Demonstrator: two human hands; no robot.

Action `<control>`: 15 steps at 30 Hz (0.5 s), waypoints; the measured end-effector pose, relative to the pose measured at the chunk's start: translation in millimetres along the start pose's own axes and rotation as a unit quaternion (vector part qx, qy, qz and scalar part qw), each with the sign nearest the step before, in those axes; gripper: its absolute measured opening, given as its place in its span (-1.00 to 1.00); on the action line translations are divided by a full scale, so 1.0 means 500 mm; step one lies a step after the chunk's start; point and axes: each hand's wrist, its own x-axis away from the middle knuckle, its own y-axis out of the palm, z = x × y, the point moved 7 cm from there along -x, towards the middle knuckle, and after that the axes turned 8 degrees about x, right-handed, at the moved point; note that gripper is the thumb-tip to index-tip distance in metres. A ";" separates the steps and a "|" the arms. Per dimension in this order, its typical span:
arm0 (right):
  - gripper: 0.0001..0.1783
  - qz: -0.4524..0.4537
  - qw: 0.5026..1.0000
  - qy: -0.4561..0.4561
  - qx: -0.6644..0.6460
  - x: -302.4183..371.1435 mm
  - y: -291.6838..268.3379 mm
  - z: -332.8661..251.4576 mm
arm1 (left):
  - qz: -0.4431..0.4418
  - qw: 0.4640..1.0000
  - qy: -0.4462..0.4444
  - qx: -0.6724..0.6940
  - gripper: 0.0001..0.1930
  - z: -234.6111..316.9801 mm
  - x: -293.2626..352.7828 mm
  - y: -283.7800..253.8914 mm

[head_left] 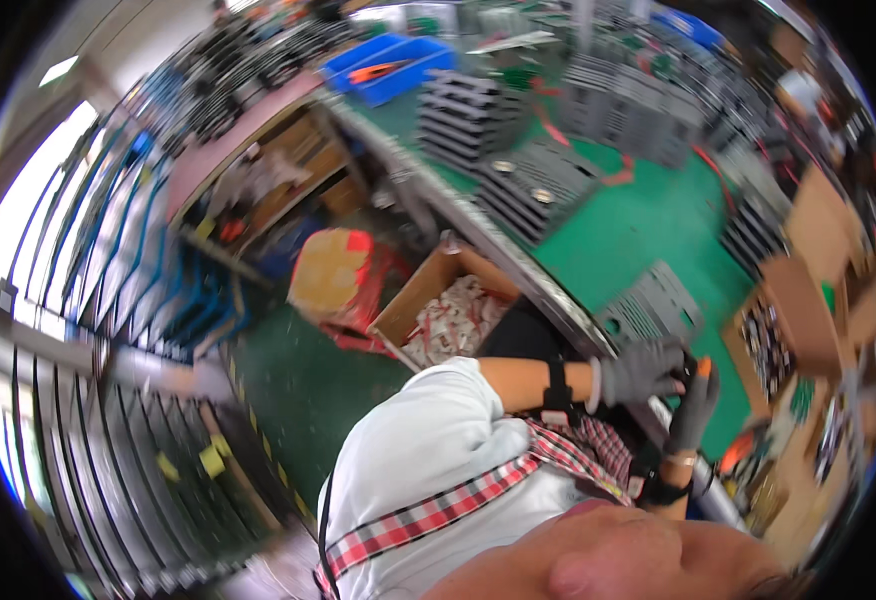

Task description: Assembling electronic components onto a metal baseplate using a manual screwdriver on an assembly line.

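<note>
Both of my hands wear grey gloves and meet over the near edge of the green worktable (598,225). My left hand (646,374) has its fingers closed, bent toward the right one. My right hand (694,402) is also closed, and a small orange spot shows at its fingertips. Something small and dark is between the two hands; blur hides what it is. Just beyond them a grey slotted metal plate (656,305) lies flat on the green surface.
Stacked grey metal housings (463,115) and a row of grey panels (628,105) stand farther back. A blue bin (388,65) sits at the far corner. On the right is a cardboard box (808,310) of small parts; an open carton (458,310) stands below the table edge.
</note>
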 end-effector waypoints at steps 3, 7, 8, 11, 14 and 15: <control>-0.79 -0.005 0.988 -0.078 0.136 -0.013 0.009 0.003 | 0.044 0.989 -0.101 0.098 -0.70 -0.060 0.025 0.013; -0.85 0.006 0.912 -0.252 0.325 0.004 0.066 -0.074 | 0.094 0.842 -0.241 0.474 -0.65 -0.107 0.066 0.033; -0.87 0.032 0.863 -0.346 0.368 0.018 0.081 -0.096 | 0.100 0.842 -0.240 0.473 -0.65 -0.108 0.069 0.033; -0.82 -0.063 0.877 -0.337 0.337 0.015 0.088 -0.104 | 0.124 0.674 -0.260 0.680 -0.64 -0.107 0.080 0.048; -0.70 -0.120 0.934 -0.255 0.221 -0.005 0.070 -0.052 | 0.112 0.663 -0.300 0.676 -0.64 -0.112 0.092 0.039; -0.64 -0.120 0.964 -0.176 0.159 -0.018 0.051 -0.010 | 0.110 0.666 -0.285 0.681 -0.64 -0.136 0.091 0.042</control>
